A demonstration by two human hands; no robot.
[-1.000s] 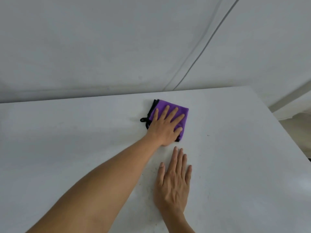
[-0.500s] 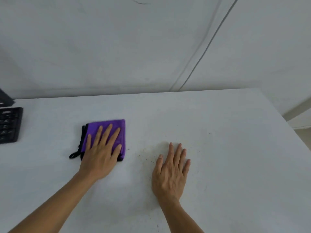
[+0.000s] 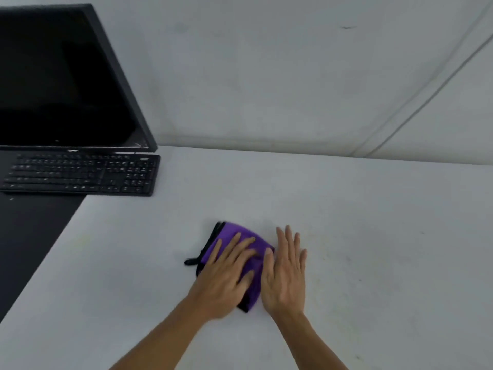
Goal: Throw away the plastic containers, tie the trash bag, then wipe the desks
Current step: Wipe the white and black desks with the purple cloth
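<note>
While our left hand (image 3: 225, 283) presses flat on the purple cloth (image 3: 246, 259), we see the white desk (image 3: 373, 236) below the middle of the frame.
Our left fingers are spread and released, they lie on the cloth and do not clench it. Our right hand (image 3: 286, 273) lies flat just beside it, fingers open, its thumb touching the cloth edge. In the upper left of the frame stand a black monitor (image 3: 61, 76) and a black keyboard (image 3: 82, 173), well apart from the cloth.
</note>
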